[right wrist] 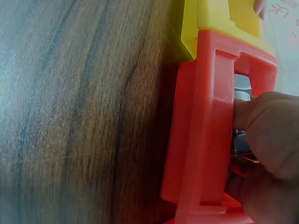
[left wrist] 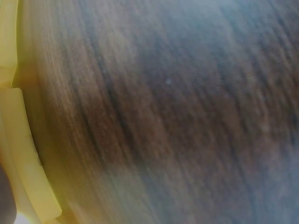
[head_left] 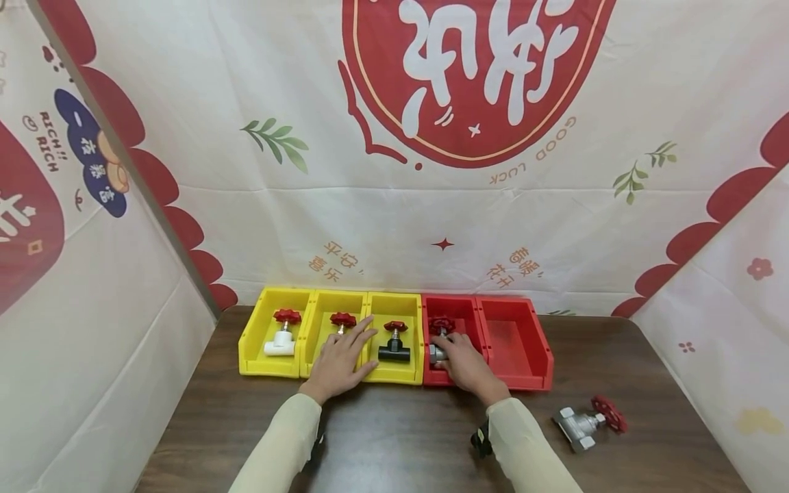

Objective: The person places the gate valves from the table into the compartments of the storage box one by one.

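Note:
My right hand (head_left: 470, 364) reaches into the left red bin (head_left: 453, 299) and grips a metal gate valve (head_left: 436, 354) with a red handwheel. In the right wrist view, thumb and fingers close round the metal valve body (right wrist: 242, 84), partly covering it. Over the middle yellow bin (head_left: 337, 296) lies my left hand (head_left: 337, 361), fingers extended and spread towards the third yellow bin (head_left: 394, 299). Beneath it, a valve with a red handwheel (head_left: 342, 319) is mostly hidden. A black tee-shaped valve (head_left: 394, 352) sits beside the left fingers.
A white valve (head_left: 281, 344) with a red handwheel lies in the leftmost yellow bin (head_left: 253, 359). The right red bin (head_left: 511, 342) adjoins the row. Another metal gate valve (head_left: 578, 427) lies on the wooden table (head_left: 394, 445) at right. Printed cloth (head_left: 394, 226) hangs behind.

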Action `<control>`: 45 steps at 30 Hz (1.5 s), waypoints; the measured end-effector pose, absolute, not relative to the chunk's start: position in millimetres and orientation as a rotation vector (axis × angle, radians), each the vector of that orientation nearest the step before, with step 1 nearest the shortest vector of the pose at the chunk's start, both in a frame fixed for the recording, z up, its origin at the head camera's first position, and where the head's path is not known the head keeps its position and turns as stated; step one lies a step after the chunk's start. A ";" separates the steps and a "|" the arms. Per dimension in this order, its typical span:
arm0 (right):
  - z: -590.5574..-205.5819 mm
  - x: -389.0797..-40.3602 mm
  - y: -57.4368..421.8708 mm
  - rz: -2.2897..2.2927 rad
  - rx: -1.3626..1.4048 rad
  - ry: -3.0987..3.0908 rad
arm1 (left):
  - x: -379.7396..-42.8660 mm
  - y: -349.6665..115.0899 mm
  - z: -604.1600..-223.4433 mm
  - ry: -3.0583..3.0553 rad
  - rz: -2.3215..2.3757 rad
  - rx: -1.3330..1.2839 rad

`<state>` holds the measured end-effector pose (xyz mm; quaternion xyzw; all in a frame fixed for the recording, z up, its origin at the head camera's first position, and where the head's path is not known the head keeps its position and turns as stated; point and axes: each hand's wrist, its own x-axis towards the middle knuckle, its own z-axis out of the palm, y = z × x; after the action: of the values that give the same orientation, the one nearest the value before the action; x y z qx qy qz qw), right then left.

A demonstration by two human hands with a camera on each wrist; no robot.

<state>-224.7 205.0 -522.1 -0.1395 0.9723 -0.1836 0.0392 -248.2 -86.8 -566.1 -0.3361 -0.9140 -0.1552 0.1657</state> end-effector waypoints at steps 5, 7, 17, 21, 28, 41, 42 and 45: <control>-521.8 -226.0 203.9 -0.595 -0.381 2.964 | -247.5 -86.5 -565.6 -2.602 -0.471 -0.955; -521.6 -227.1 203.4 -0.604 -0.365 2.962 | -247.4 -86.3 -565.9 -2.608 -0.477 -0.952; -527.7 -233.3 204.7 -0.737 -0.327 2.915 | -247.5 -86.5 -565.4 -2.638 -0.470 -0.942; -527.5 -233.8 203.7 -0.755 -0.312 2.911 | -247.1 -86.3 -564.4 -2.625 -0.476 -0.944; -526.3 -235.2 202.4 -0.743 -0.299 2.922 | -247.6 -86.3 -566.0 -2.580 -0.487 -0.955; -523.5 -232.9 200.7 -0.727 -0.267 2.895 | -248.1 -86.2 -567.4 -2.574 -0.466 -0.953; -523.2 -232.7 200.5 -0.724 -0.265 2.897 | -248.2 -86.1 -567.5 -2.573 -0.469 -0.952; -522.5 -232.3 200.0 -0.710 -0.254 2.899 | -248.2 -85.7 -567.9 -2.579 -0.468 -0.944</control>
<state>-232.3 200.0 -522.5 -0.0847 0.9652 -0.2363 0.0728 -248.2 -85.7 -567.9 -0.3335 -0.9111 -0.1652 0.1770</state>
